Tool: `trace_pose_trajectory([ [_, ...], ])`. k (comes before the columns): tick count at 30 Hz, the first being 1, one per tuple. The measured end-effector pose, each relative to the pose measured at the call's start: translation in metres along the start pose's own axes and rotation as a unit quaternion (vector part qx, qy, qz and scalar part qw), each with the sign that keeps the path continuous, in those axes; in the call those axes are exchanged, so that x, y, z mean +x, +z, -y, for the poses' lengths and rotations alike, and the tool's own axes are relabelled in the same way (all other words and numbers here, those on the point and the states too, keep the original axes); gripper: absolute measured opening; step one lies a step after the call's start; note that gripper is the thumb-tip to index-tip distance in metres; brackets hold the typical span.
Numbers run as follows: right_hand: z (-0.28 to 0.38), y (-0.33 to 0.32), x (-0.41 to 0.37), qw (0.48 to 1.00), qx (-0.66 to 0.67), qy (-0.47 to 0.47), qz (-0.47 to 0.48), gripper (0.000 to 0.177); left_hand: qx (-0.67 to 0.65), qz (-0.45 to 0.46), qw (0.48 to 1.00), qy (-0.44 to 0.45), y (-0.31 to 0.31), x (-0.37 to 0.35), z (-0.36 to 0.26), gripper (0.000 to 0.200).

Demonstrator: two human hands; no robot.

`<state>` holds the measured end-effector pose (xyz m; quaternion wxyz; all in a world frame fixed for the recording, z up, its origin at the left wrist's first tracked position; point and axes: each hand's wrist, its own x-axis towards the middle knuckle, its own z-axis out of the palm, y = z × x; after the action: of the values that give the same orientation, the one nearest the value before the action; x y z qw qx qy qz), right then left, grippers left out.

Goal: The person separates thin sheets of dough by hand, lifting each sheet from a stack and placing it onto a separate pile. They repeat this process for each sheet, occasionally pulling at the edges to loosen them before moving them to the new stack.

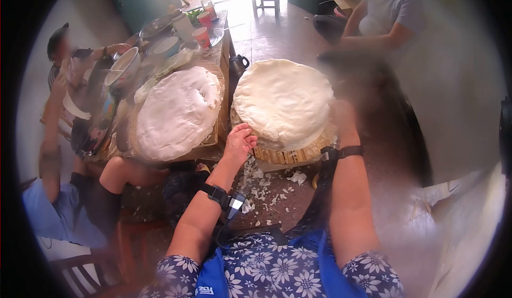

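Curled over the near left rim of a woven tray [288, 154], the left hand [239, 142] has its fingertips pressed on the edge of the stack of white sheets [282, 100] that the tray carries. It looks like a clasp on the rim, thumb side hidden. The right hand [344, 121] lies against the tray's right rim, but it is too blurred to tell whether it grasps or only rests there. Each wrist wears a dark band, and the tray sits straight ahead of the person, between both arms.

Just left of the tray, a second pile of white sheets [177, 112] lies on a table [221, 58]. Further left of the tray, bowls [124, 67] stand on that table, and beyond them are cups [201, 35]. A dark kettle [240, 63] stands just beyond the tray's far left edge. Below the tray, white scraps [266, 191] litter the floor. Well left of the tray sits a person in blue [58, 212]; beyond the tray to the right sits another in a grey shirt [386, 12].
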<state>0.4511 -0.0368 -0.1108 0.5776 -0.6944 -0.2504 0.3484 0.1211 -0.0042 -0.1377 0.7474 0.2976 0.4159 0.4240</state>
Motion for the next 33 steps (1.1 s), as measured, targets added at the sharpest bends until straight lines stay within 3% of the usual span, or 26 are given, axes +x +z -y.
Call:
trace_pose_trajectory([
  [3, -0.017, 0.0, 0.017, 0.998, 0.041, -0.036, 0.039, 0.016, -0.046, -0.01, 0.999, 0.022, 0.009, 0.004, -0.006, 0.016],
  [8, -0.009, 0.003, 0.015, 0.98, 0.17, 0.049, 0.094, 0.019, -0.053, 0.017, 0.998, 0.024, 0.017, 0.015, -0.015, 0.012],
  [15, 0.005, 0.001, -0.001, 0.975, 0.199, 0.047, 0.085, 0.018, -0.009, 0.013, 0.999, 0.046, 0.031, 0.029, -0.007, 0.013],
  [26, -0.029, 0.001, 0.036, 0.952, 0.295, 0.007, 0.082, 0.022, -0.02, 0.011, 0.999, 0.033, 0.03, 0.022, 0.001, 0.022],
  [33, -0.032, 0.004, 0.036, 0.98, 0.193, 0.02, 0.04, 0.022, -0.066, 0.035, 0.997, -0.021, -0.015, -0.058, -0.001, 0.027],
])
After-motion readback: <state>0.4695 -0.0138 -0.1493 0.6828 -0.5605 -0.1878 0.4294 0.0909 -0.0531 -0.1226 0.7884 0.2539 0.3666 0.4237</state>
